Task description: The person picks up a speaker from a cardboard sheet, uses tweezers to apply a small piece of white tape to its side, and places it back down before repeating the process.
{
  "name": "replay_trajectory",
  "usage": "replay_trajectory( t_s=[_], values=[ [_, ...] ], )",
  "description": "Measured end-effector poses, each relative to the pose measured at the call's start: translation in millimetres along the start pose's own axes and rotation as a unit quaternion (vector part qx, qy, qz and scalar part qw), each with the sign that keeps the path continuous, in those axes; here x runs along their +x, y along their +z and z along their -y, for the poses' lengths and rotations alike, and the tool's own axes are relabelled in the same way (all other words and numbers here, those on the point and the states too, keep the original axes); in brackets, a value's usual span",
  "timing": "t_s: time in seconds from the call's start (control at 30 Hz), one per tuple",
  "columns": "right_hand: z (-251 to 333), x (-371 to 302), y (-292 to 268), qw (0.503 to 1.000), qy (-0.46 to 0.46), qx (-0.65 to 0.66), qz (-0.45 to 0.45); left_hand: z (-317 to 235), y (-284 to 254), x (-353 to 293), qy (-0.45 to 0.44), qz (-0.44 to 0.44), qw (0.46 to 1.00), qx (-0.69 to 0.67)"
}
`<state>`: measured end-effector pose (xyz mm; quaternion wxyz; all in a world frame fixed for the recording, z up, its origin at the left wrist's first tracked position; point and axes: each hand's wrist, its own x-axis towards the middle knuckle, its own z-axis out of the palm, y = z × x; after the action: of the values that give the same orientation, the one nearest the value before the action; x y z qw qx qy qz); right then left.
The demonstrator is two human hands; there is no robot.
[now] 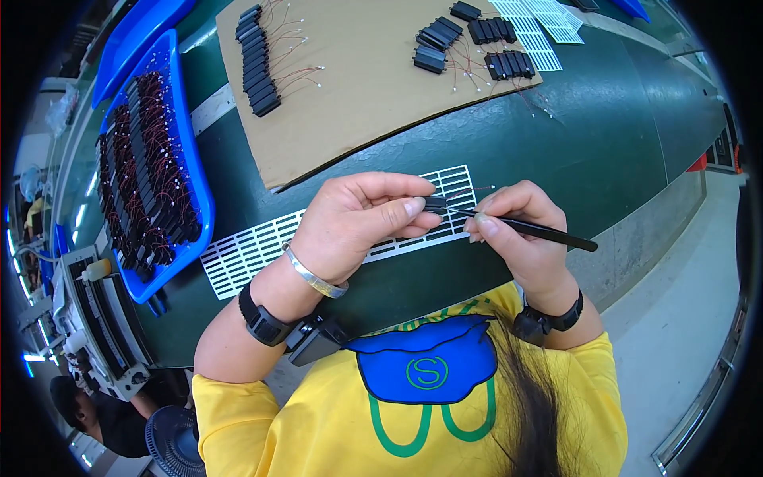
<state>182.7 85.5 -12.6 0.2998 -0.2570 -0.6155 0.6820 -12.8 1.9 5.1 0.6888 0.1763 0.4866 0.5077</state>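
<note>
My left hand (342, 215) pinches a small black rectangular part (435, 204) with thin wires between thumb and fingers. From the right, my right hand (520, 226) grips a pair of black tweezers (556, 234), whose fine tip meets the near right end of that part. Whether the tip touches it or a wire is too small to tell. Beneath both hands lies a white slotted sheet (254, 253) on the dark green table. The fingers of my left hand hide much of the part.
A brown cardboard sheet (342, 103) at the far side carries rows of wired black parts (256, 67), with more groups (509, 65) at its right. Blue trays, one full of such parts (147, 171), stand left. Further white slotted sheets (531, 32) lie far right. A person (111, 413) is at lower left.
</note>
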Motion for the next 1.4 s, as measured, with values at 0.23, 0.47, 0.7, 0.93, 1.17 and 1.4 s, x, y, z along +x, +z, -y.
replay_trajectory(
  t_s=[0.23,0.47,0.7,0.93,1.17,1.4],
  values=[
    [1.2,1.3,-1.3,0.998,-0.008,-0.055,0.021,-1.2,0.3,-0.1,-0.015,-0.012,1.000,-0.021],
    [3.0,0.9,0.2,0.998,-0.006,-0.059,0.014,-4.4,1.8,-0.2,-0.033,-0.020,0.999,-0.026],
    [4.2,1.8,-0.4,0.997,-0.007,-0.070,0.015,-8.1,-1.8,0.5,-0.057,-0.001,0.998,-0.035],
    [1.8,0.5,0.6,0.995,-0.043,-0.085,0.016,-9.0,-5.3,2.1,-0.072,0.012,0.995,-0.070],
    [-0.9,-1.4,1.1,0.969,-0.166,-0.179,0.047,-8.6,-6.0,1.9,-0.075,0.018,0.995,-0.070],
    [0.6,-4.2,0.6,0.965,-0.192,-0.175,0.032,-7.4,-5.5,1.6,-0.067,0.005,0.995,-0.073]
  ],
)
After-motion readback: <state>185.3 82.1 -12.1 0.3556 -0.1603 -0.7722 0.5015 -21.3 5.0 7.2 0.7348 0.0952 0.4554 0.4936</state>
